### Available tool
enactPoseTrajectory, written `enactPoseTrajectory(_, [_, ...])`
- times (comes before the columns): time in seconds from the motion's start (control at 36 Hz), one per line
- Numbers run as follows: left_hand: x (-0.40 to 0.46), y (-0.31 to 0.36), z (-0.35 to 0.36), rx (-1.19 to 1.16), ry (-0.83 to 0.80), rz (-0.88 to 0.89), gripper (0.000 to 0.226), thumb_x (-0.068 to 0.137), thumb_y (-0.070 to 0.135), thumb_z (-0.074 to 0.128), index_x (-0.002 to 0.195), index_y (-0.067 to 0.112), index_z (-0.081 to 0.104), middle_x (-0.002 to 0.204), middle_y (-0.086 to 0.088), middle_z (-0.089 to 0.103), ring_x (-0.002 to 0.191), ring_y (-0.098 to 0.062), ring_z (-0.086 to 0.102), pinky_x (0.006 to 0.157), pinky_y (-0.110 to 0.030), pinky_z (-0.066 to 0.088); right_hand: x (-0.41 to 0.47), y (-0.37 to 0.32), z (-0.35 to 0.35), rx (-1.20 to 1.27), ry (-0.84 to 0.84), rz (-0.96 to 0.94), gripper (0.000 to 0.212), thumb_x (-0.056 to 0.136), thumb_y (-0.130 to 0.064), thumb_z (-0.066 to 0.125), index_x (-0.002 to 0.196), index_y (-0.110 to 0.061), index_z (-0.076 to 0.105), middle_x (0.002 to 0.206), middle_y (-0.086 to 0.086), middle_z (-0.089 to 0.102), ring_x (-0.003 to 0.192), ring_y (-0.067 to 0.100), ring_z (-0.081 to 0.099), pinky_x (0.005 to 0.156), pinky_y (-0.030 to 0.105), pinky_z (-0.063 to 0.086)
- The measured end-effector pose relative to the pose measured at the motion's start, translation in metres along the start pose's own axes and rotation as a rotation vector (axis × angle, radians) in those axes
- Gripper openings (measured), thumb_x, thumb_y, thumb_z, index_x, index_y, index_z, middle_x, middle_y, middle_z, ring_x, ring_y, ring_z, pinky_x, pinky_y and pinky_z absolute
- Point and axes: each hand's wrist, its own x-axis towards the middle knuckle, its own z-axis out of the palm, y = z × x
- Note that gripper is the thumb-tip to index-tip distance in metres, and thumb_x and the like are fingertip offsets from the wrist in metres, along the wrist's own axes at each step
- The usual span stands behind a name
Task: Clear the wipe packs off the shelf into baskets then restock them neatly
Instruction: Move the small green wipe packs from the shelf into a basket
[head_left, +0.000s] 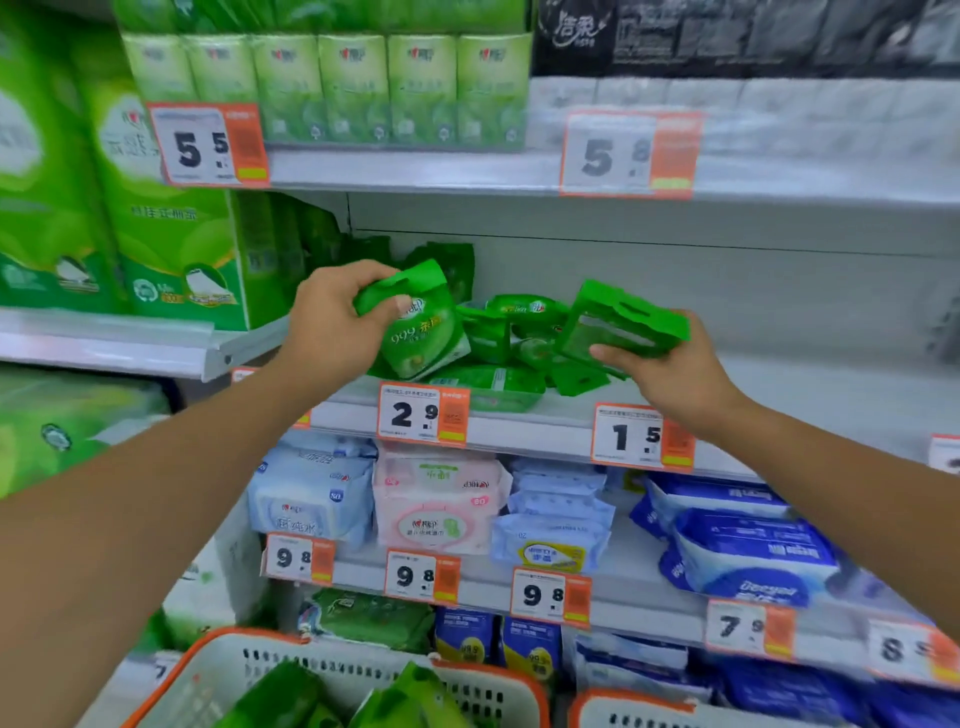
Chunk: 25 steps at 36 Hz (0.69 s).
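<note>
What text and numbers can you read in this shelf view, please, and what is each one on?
"999": green wipe pack gripped by the left hand.
"5 5": top-shelf price tag.
"5 8": second top-shelf tag.
"2 9": tag below the green packs.
"1 5": tag below the right hand.
"9 8": three tags, e.g..
"7 9": lower tag.
Fine print, brand logos and the other pack labels: too blurred.

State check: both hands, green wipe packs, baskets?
left hand: grips a green wipe pack, lifted above the shelf
right hand: holds a second green pack, tilted
loose pile: jumbled on shelf
left basket: holds green packs
right basket: contents not visible
</note>
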Motion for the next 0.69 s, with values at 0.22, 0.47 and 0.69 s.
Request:
enactPoseTrajectory(0.22, [-0.016,0.05,0.027,-0.778,-0.01,-0.585,0.013,0.101,0.011,0.053,0.101,0.011,0.066,0.088,-0.005,0.073,0.073,-0.015,0.071,0.059,-0.029,0.06,-0.046,-0.01,-0.022,-0.216,0.015,-0.421,0.039,0.076,-0.018,0.076,0.113,-0.008,0.07,0.115,0.008,0.068,0.111,0.015,0.064,0.102,0.028,0.048])
enactPoseTrajectory(0.47, [-0.063,0.052,0.017,-0.618,0.279,-0.412,0.023,0.092,0.013,0.069,0.108,0.024,0.057,0.112,-0.008,0.065,0.085,-0.013,0.068,0.069,-0.03,0.058,-0.081,-0.031,-0.048,-0.474,-0.109,-0.731,0.034,0.092,-0.025,0.064,0.114,0.0,0.071,0.122,0.015,0.066,0.116,0.022,0.062,0.112,0.042,0.04])
enactPoseTrajectory(0.69, [-0.115,0.024,0.015,-0.689,0.166,-0.704,0.031,0.087,0.01,0.073,0.115,0.008,0.061,0.101,-0.01,0.071,0.074,-0.012,0.07,0.061,-0.024,0.058,-0.11,-0.041,-0.033,0.002,-0.233,-0.183,0.026,0.075,0.005,0.08,0.099,-0.003,0.074,0.101,0.004,0.076,0.094,0.011,0.071,0.081,0.019,0.052])
